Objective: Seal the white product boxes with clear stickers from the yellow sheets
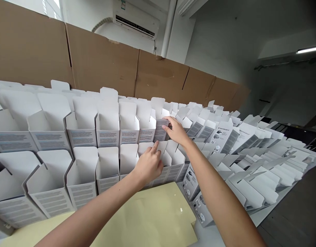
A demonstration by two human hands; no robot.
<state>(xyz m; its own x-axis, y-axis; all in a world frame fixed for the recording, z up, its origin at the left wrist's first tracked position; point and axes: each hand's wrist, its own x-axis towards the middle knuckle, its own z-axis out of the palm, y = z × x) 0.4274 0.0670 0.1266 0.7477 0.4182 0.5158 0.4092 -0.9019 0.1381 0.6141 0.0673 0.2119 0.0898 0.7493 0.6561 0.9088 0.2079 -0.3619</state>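
In the head view, my right hand (176, 131) pinches the upper right edge of a small white carton (160, 127) in the second row, thumb on its grey printed front. The carton's top flap stands up. My left hand (149, 166) is lower, above the front row of cartons. Its index finger stretches toward the lower front of that same carton, while the other fingers curl loosely with nothing visible in them. Open-topped cartons stand close on both sides, such as an open carton (129, 135) to the left and a front-row carton (128, 159) beside my left hand.
Yellow sheet material (158, 216) lies on the table before the front row. Tall brown cardboard (103, 58) walls off the back. Many more open cartons (258, 181) crowd the right side up to the table edge. An air conditioner (136, 20) hangs on the wall.
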